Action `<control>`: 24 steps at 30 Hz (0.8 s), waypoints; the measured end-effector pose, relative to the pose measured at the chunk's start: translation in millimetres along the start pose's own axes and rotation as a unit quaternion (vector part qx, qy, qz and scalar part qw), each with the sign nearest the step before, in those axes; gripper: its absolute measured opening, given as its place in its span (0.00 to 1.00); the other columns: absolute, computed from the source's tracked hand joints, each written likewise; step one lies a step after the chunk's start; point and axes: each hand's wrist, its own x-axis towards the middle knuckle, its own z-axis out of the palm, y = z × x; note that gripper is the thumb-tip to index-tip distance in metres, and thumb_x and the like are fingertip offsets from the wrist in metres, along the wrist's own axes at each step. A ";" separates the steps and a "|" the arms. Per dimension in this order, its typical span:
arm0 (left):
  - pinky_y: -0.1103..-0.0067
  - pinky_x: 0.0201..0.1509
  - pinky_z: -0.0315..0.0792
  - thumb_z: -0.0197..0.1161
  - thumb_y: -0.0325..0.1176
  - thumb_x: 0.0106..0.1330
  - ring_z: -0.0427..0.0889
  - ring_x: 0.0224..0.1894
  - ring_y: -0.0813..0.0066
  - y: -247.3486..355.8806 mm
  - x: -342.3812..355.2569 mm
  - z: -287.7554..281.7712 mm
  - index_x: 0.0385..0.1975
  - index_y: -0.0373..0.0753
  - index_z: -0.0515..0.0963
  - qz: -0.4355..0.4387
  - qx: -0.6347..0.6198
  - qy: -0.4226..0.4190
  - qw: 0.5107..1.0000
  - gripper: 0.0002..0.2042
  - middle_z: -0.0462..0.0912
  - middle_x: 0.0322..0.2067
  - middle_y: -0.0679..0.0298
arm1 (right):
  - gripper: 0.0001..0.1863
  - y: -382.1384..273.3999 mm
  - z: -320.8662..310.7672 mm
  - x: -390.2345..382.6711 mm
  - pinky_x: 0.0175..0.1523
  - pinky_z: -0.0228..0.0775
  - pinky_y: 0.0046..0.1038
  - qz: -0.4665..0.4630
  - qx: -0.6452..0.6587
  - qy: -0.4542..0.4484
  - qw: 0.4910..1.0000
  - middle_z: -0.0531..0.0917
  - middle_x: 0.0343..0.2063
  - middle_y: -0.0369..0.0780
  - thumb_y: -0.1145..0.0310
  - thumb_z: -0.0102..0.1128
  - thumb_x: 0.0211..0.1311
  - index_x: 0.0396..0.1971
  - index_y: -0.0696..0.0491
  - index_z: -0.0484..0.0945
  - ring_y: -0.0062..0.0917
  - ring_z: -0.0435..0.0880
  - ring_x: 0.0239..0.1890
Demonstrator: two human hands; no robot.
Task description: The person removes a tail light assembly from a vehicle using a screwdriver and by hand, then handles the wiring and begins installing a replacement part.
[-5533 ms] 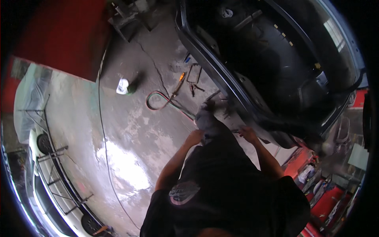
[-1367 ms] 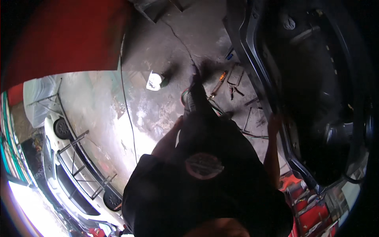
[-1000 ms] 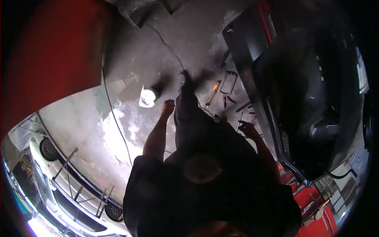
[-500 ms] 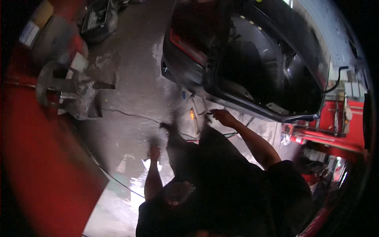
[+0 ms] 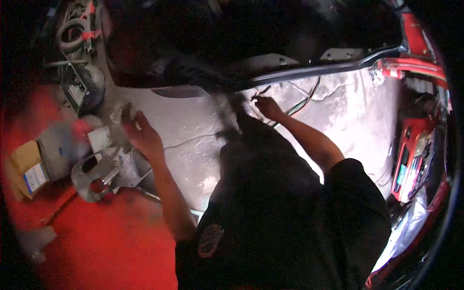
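Observation:
My left hand (image 5: pixel 140 131) is raised at the left, over the floor and near the metal parts. Motion blurs it, but its fingers look apart and I see nothing held in them. My right hand (image 5: pixel 268 108) is in front of me, just short of the lower edge of a dark car body (image 5: pixel 309 70). Its fingers are drawn together, and a small dark bit shows at their tips, too small to name. The inside of the car body is mostly in shadow.
A red panel or bench top (image 5: pixel 121 237) fills the lower left. Beside it stand a grey metal vise-like part (image 5: pixel 123 169) and a brown box (image 5: pixel 29 166). Cables or hoses (image 5: pixel 302 104) lie on the floor (image 5: pixel 193 118). Red car parts (image 5: pixel 411 154) stand at the right.
My view has turned, and the car body now spans the top. My left hand has gone up and left, toward the metal parts. My right hand stays drawn together near the car's edge.

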 end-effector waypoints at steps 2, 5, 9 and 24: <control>0.68 0.62 0.65 0.53 0.29 0.71 0.73 0.57 0.56 40.3 55.4 6.7 0.56 0.30 0.71 0.113 0.023 0.012 0.993 0.16 0.73 0.56 0.51 | 0.12 -13.2 -15.6 24.5 0.41 0.75 0.39 -0.071 0.008 0.056 0.996 0.83 0.33 0.47 0.70 0.57 0.59 0.41 0.57 0.79 0.41 0.83 0.36; 0.66 0.62 0.66 0.55 0.34 0.70 0.73 0.57 0.56 81.1 117.7 56.6 0.58 0.33 0.70 0.172 0.020 -0.041 0.984 0.19 0.73 0.56 0.51 | 0.07 10.6 -21.6 25.7 0.42 0.75 0.35 -0.049 -0.074 0.077 0.993 0.81 0.29 0.45 0.72 0.55 0.54 0.32 0.56 0.79 0.36 0.82 0.36; 0.63 0.64 0.63 0.52 0.40 0.71 0.70 0.60 0.52 79.6 137.4 85.1 0.59 0.36 0.71 0.225 0.097 -0.069 0.967 0.21 0.72 0.58 0.51 | 0.12 62.7 -30.5 10.2 0.46 0.75 0.36 0.130 -0.051 0.050 0.989 0.83 0.37 0.47 0.70 0.53 0.61 0.40 0.57 0.80 0.38 0.82 0.41; 0.56 0.67 0.59 0.47 0.38 0.71 0.62 0.66 0.45 77.1 146.4 105.1 0.56 0.40 0.76 0.237 0.239 -0.083 0.938 0.19 0.60 0.65 0.43 | 0.17 60.5 106.5 -157.0 0.49 0.73 0.42 0.365 0.171 0.054 0.914 0.83 0.39 0.52 0.59 0.56 0.59 0.43 0.54 0.82 0.47 0.82 0.42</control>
